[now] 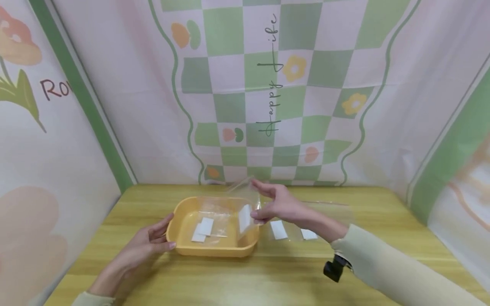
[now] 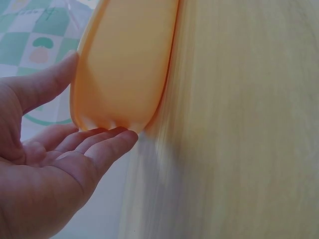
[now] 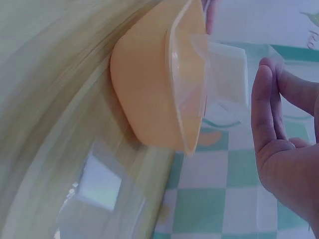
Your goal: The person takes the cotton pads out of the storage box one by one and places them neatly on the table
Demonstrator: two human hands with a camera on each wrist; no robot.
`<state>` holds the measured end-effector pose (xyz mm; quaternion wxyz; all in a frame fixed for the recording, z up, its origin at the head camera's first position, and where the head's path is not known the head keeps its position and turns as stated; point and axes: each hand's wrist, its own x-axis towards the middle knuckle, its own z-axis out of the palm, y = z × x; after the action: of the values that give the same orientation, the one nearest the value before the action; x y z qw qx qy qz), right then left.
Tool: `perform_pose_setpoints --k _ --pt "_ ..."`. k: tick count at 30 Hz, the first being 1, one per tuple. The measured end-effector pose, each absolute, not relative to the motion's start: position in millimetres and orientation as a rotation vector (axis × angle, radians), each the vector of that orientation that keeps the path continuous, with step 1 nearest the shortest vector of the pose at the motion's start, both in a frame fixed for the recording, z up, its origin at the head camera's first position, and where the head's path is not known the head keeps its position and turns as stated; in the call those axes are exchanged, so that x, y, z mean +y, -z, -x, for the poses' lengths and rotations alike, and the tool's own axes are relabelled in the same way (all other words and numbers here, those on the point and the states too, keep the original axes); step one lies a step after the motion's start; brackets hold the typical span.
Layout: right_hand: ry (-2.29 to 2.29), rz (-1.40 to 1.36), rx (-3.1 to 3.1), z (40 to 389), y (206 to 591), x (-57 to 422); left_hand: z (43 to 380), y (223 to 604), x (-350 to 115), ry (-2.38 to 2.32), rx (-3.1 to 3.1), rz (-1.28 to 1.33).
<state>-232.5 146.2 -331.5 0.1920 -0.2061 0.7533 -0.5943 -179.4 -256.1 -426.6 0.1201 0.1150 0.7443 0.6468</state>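
While your left hand [image 1: 147, 241] is gripping tray [image 1: 185, 225], right hand [image 1: 280, 206] opposite is pinching clear bag [image 1: 245, 214]: keep it off rim [image 1: 214, 250].

A clear bag [image 1: 250, 196] with a white label [image 1: 244, 217], pinched by the right hand [image 1: 277, 204], tilts over a yellow tray [image 1: 214, 251] holding what look like two more bags [image 1: 219, 231].
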Motion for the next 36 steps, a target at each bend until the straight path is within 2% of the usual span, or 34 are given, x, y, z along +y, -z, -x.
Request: perform_pose_setpoints --k 10,19,26,36 --pt "1.685 0.628 2.131 196 335 196 180 426 -255 -1.885 2.175 -0.349" --pt "1.779 0.622 2.068 158 360 230 180 427 -256 -1.874 2.195 -0.326" --pt "1.842 0.625 2.001 132 387 241 180 427 -256 -1.875 2.179 -0.332" --pt "1.903 0.623 1.868 120 420 244 181 427 -257 -1.881 2.166 -0.352"
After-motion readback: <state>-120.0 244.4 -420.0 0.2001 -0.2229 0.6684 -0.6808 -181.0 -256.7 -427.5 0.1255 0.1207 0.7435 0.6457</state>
